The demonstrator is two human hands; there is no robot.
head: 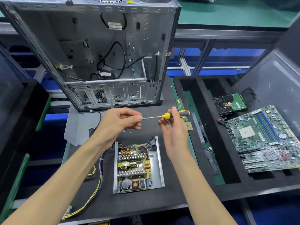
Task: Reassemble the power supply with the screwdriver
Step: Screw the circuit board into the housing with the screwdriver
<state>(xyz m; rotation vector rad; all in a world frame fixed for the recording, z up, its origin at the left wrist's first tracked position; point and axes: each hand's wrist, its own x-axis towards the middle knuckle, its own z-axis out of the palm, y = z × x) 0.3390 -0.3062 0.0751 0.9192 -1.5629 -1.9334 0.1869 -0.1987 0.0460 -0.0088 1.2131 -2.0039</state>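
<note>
1. Head view, far left: cover panel (78,127) lying flat on the mat, apart from the power supply (138,166), not yet refitted.
2. Left hand (120,122) pinching at the tip of the screwdriver (162,116), likely seating a screw there; too small to tell.
3. Below, between both forearms: power supply sitting open, circuit board exposed, wire bundle (95,181) trailing leftward.
4. Loose screws (127,131) waiting on the mat just above it.
5. Right hand (172,127) grasping the screwdriver's yellow handle, holding it level.
6. Judging early: fastening and closing remaining.
</note>
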